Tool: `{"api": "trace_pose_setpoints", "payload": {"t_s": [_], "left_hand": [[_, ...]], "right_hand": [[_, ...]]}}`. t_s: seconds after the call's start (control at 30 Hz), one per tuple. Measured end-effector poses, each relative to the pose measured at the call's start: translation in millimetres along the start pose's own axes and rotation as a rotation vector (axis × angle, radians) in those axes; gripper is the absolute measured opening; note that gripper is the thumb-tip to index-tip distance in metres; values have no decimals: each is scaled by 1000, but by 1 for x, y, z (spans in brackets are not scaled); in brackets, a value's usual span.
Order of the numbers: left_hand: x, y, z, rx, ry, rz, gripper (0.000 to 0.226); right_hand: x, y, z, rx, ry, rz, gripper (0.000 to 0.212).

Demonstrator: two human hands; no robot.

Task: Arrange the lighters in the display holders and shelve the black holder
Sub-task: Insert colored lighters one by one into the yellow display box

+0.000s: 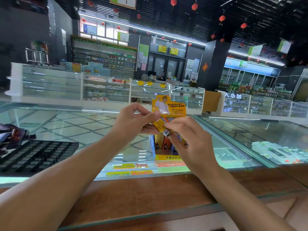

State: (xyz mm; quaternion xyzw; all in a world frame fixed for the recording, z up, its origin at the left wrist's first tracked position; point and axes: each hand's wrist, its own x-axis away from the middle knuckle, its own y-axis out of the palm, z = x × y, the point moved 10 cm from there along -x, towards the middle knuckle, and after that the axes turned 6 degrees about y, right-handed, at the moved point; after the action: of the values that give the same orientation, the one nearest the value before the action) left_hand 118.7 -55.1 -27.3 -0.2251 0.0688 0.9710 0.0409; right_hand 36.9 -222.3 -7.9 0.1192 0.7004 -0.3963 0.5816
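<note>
Over a glass counter [80, 129] in a shop, a person's left hand [133, 121] and right hand [190, 140] both pinch one yellow lighter [159, 125], held tilted just above the yellow display holder [168, 108], apparently to square it up for a slot beside the standing lighters [166, 144]. It lies between the two sets of fingertips, capped end nearest the right hand. The black holder [36, 155] sits well apart to the left, not yet shelved.

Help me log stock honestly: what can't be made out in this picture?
Head view:
- Display box contents: mostly hidden behind left hand and right hand.
- Black holder: cut by the left edge, blurred; slot contents unclear.
- Print on the yellow lighter: too small, partly covered.
</note>
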Motion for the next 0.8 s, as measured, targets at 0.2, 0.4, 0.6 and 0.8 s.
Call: {"api": "trace_pose_setpoints", "payload": {"t_s": [0.2, 0.4, 0.6, 0.8], "left_hand": [[-1, 10, 7, -180, 49, -121, 40], [-6, -5, 9, -864, 233, -118, 42], [11, 5, -30, -1146, -91, -382, 95], [15, 14, -43, -1167, -122, -458, 83]], "right_hand": [[-1, -5, 9, -317, 209, 6, 19], [6, -20, 49, -423, 473, 107, 16], [11, -1, 80, 39, 576, -57, 19], [15, 13, 90, 94, 629, -188, 20]]}}
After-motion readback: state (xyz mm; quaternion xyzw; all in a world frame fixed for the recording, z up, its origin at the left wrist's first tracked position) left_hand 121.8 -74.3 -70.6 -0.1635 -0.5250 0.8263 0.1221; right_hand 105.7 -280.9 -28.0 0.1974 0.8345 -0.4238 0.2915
